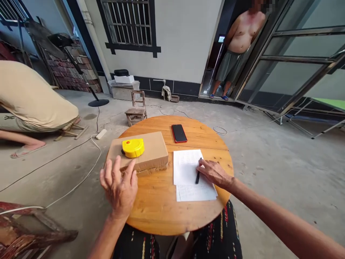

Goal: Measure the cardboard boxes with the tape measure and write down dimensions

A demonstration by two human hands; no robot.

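A yellow tape measure [133, 148] rests on a brown cardboard box [154, 151] at the left of the round wooden table [153, 208]. My left hand [120, 187] is at the box's near left edge, fingers spread and holding nothing; whether its fingertips touch the cardboard I cannot tell. On the right, white paper sheets [184, 174] with faint print lie overlapped. Over them my right hand [214, 172] has its thumb and fingers closed on a black pen [197, 177], whose lower end sticks out below the fingers. A phone [179, 133] with a red edge lies dark beyond the paper.
A small wooden chair [136, 109] stands beyond the table. To the left a person [35, 97] in a beige shirt bends over on a low stool. Another person [239, 43] stands in the doorway. Cables [88, 172] and a power strip [101, 134] lie on the floor.
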